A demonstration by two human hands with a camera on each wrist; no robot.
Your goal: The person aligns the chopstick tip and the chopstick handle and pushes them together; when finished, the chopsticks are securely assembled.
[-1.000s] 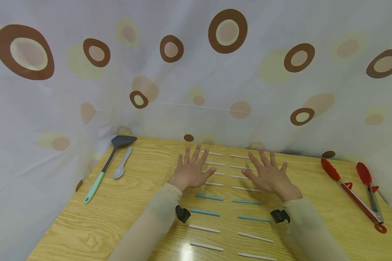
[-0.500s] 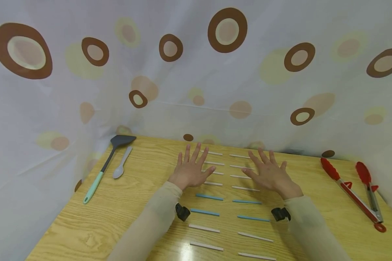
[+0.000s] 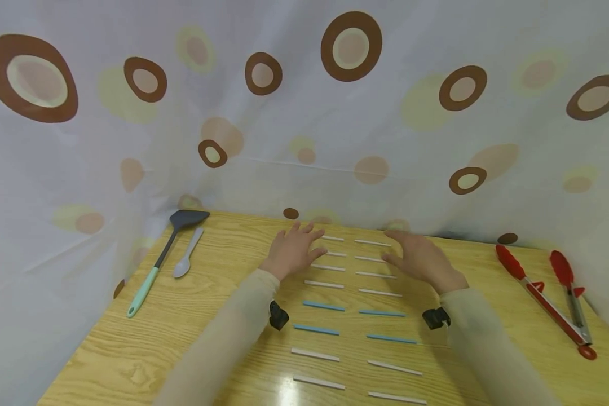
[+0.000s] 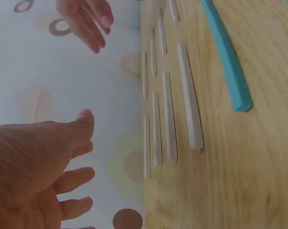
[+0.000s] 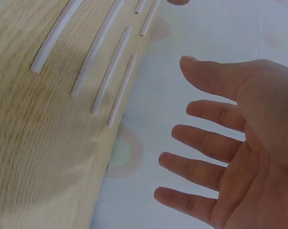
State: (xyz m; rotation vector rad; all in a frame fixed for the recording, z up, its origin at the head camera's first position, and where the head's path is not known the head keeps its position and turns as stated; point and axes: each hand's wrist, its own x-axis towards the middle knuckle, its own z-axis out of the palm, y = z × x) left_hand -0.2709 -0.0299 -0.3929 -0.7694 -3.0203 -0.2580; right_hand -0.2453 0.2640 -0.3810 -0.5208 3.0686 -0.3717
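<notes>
Two columns of thin sticks lie on the wooden table, most of them white (image 3: 314, 354), with blue ones (image 3: 323, 305) in the middle rows. My left hand (image 3: 292, 251) hovers beside the far end of the left column, fingers loosely bent and holding nothing. Over the right column's far side is my right hand (image 3: 422, 259), turned sideways with its palm inward. In the right wrist view, that hand (image 5: 263, 138) shows apart fingers and a bare palm. The left wrist view shows my left hand (image 4: 44, 167) above the tabletop, apart from the white sticks (image 4: 190, 100).
At the left lie a turner (image 3: 143, 292) with a mint handle and dark head, and a grey spoon (image 3: 182, 266). Spread red-tipped tongs (image 3: 553, 307) lie at the right. A spotted white curtain (image 3: 284, 124) hangs behind the table (image 3: 132, 349).
Both hands were flat with fingers spread wide; now their fingers are more relaxed and the hands have turned, palms inward. The sticks and utensils have not moved.
</notes>
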